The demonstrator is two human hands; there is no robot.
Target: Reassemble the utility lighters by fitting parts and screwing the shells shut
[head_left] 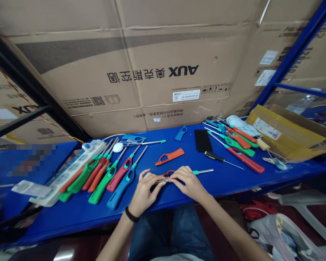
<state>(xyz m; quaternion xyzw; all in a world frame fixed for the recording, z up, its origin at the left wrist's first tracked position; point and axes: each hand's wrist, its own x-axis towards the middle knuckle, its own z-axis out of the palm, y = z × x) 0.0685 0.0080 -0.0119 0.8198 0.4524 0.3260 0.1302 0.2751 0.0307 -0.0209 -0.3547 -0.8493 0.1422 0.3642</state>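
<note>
My left hand (147,189) and my right hand (189,184) meet at the front of the blue bench. Their fingertips pinch a small pale part (166,179), too small to name, from both sides. Partly hidden beneath them lies a red gas lighter, its metal tube (206,170) pointing right. Beyond my hands lies an orange lighter handle half (170,156), and farther back a blue handle half (181,133). To the left, several whole lighters, such as a blue one (121,188), lie side by side. A yellow-black screwdriver (215,156) lies to the right.
A white power strip (77,170) runs along the left, with a small white round object (118,147) nearby. A black phone (203,140) lies behind the screwdriver. More lighters (237,139) and an open cardboard box (285,136) are at right. Large cardboard (152,47) walls the back.
</note>
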